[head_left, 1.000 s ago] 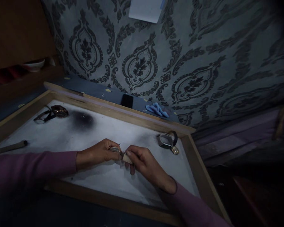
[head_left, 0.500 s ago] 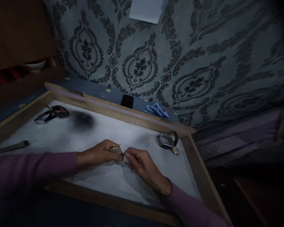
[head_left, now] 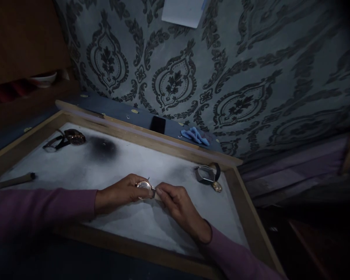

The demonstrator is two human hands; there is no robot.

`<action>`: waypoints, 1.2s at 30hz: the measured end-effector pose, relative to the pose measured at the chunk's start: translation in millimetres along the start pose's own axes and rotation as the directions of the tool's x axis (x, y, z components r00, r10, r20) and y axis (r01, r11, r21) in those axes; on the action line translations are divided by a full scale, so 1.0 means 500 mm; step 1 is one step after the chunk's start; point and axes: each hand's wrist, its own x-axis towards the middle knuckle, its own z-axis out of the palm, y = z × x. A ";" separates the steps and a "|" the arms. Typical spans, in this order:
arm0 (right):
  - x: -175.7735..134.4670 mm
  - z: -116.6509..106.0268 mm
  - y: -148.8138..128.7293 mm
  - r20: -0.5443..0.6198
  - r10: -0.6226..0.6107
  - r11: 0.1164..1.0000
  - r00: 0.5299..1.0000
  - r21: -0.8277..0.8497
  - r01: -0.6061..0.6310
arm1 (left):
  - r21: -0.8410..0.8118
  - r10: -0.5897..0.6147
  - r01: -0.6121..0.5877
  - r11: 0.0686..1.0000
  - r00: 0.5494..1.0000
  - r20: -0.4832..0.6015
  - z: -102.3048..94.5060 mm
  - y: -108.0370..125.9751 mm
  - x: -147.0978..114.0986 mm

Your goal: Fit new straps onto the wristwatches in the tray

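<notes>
Over the white-lined tray, my left hand (head_left: 124,192) is closed around a round watch case (head_left: 144,186) with a shiny gold-toned rim. A thin pin-like bit sticks up from its far edge. My right hand (head_left: 179,206) pinches a small flat piece (head_left: 156,195), dark at one end and pale at the other, whose kind I cannot make out. Its dark end meets the watch case beside my left thumb. Fingers hide part of both items.
A wooden-edged tray (head_left: 175,147) surrounds the work. At its right lie a dark-strapped watch (head_left: 205,174) and a small gold round part (head_left: 217,186). Sunglasses (head_left: 74,137) and a stick-like tool (head_left: 17,179) lie left. Behind are a black phone (head_left: 158,125) and blue cloth (head_left: 195,135).
The watch case has tilted in my left hand, so more of its round face and bright rim shows. My right hand keeps its pinch, and both hands have barely shifted.
</notes>
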 end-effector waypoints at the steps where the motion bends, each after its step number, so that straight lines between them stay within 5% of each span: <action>1: 0.000 0.000 0.000 -0.004 -0.006 1.000 1.000 -0.005 0.006 | -0.003 0.002 -0.002 1.000 1.000 0.001 0.001 0.001 -0.001; 36: -0.001 -0.004 -0.002 0.020 -0.042 0.995 0.999 -0.088 0.043 | -0.065 -0.006 0.003 0.998 0.999 -0.041 0.012 0.005 -0.007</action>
